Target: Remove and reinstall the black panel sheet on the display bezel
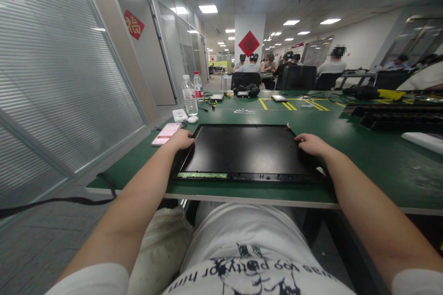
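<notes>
A flat black screen panel (244, 150) lies on the green table (374, 161) in front of me, with a green circuit strip along its near left edge. My left hand (182, 139) grips the panel's left edge, fingers curled over it. My right hand (310, 143) holds the right edge the same way, fingers bent round the frame.
A pink phone (166, 133) lies left of the panel. Behind it stand two water bottles (190, 96), a white charger (180, 115) and cables. A black tray (398, 117) and a white object (422, 140) sit at right. Several people work at far desks.
</notes>
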`<state>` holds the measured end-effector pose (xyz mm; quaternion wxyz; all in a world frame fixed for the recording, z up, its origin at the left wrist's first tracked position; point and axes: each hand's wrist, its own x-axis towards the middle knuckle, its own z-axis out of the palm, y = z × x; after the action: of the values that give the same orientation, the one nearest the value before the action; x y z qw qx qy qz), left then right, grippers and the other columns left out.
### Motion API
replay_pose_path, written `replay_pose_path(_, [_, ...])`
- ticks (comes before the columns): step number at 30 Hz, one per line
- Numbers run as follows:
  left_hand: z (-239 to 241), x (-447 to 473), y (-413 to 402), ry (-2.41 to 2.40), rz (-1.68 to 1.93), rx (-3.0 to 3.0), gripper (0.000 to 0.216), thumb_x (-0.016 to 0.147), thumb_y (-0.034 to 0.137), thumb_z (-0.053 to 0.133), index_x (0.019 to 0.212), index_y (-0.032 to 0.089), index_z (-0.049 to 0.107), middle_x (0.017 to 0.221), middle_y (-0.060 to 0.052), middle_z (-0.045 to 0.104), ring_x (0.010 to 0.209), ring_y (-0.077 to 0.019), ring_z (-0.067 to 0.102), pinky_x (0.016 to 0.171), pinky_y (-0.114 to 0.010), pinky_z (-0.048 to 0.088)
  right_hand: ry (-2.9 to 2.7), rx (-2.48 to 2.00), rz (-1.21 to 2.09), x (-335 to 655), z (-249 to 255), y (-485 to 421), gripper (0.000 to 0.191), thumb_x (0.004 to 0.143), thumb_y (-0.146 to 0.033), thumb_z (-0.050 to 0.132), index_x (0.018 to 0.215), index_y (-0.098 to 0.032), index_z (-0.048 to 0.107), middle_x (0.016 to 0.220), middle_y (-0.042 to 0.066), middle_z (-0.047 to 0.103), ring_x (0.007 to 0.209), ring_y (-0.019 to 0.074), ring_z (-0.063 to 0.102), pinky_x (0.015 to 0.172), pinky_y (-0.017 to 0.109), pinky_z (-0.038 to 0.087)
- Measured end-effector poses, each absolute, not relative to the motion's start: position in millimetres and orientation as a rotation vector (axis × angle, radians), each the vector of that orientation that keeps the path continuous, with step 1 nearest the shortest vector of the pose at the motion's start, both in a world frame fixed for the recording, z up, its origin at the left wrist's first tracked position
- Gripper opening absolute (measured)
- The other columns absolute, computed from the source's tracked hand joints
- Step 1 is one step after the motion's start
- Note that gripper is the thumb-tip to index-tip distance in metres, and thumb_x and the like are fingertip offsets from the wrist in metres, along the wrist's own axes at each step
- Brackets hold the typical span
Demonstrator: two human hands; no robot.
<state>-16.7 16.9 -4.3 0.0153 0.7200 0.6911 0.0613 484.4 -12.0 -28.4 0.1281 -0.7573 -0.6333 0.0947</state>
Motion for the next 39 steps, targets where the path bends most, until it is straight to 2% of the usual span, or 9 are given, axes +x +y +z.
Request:
replay_pose_path(4, [-3.9, -16.7, 16.7, 2.146, 0.189, 2.261, 0.034, 0.085, 0.033, 0.063, 0.11, 0.023, 0.083, 0.12, -0.009, 0.081, 0.118, -0.0309, 0.073, 0.099, -0.03, 0.055, -1.842, -2.194, 0.26, 484.9, -30.0, -12.1, 0.052, 0.082, -0.011, 0.06, 0.132, -0.012, 0.075, 0.125, 0.015, 0.074, 0.115, 0.0271, 0.07, 0.097, 0.029, 0.053])
replay_pose_path(8, [-5.0, -15.0, 18.1, 2.131, 0.212, 2.263, 0.029, 0.083, 0.026, 0.062, 0.102, 0.021, 0.085, 0.115, -0.01, 0.082, 0.115, -0.0309, 0.074, 0.097, -0.03, 0.055, -1.849, -2.194, 0.244, 485.0, -29.0, -12.3, 0.051, 0.08, -0.011, 0.062, 0.129, -0.014, 0.077, 0.124, 0.013, 0.075, 0.114, 0.0264, 0.071, 0.096, 0.027, 0.053])
replay_pose_path(12, [-6.6, -13.2, 20.0, 2.133, 0.245, 2.235, 0.032, 0.079, 0.021, 0.062, 0.101, 0.016, 0.085, 0.115, -0.015, 0.082, 0.112, -0.033, 0.074, 0.096, -0.03, 0.055, -1.861, -2.195, 0.248, 484.7, -27.9, -12.3, 0.051, 0.08, -0.011, 0.063, 0.129, -0.013, 0.077, 0.125, 0.014, 0.075, 0.116, 0.0269, 0.071, 0.097, 0.027, 0.053])
replay_pose_path(17, [-8.0, -13.4, 20.8, 2.134, 0.284, 2.232, 0.03, 0.077, 0.019, 0.064, 0.098, 0.016, 0.085, 0.114, -0.016, 0.082, 0.111, -0.0352, 0.074, 0.095, -0.032, 0.055, -1.875, -2.196, 0.238, 484.5, -29.3, -12.1, 0.051, 0.082, -0.012, 0.062, 0.131, -0.013, 0.075, 0.126, 0.015, 0.075, 0.117, 0.0277, 0.071, 0.099, 0.029, 0.053])
replay_pose_path(32, [-10.0, -15.8, 22.1, 2.117, 0.367, 2.226, 0.018, 0.071, 0.019, 0.068, 0.082, 0.02, 0.082, 0.098, -0.013, 0.083, 0.108, -0.0336, 0.074, 0.093, -0.031, 0.055, -1.852, -2.199, 0.217, 485.2, -30.5, -11.0, 0.051, 0.079, -0.012, 0.063, 0.127, -0.014, 0.077, 0.123, 0.015, 0.075, 0.114, 0.0287, 0.071, 0.098, 0.031, 0.054])
replay_pose_path(39, [-10.1, -16.0, 21.7, 2.101, 0.384, 2.226, 0.018, 0.072, 0.02, 0.067, 0.083, 0.019, 0.082, 0.102, -0.016, 0.082, 0.108, -0.0347, 0.074, 0.095, -0.033, 0.055, -1.881, -2.19, 0.213, 484.0, -29.5, -12.4, 0.05, 0.082, -0.012, 0.061, 0.129, -0.012, 0.076, 0.121, 0.015, 0.075, 0.113, 0.028, 0.071, 0.098, 0.03, 0.054])
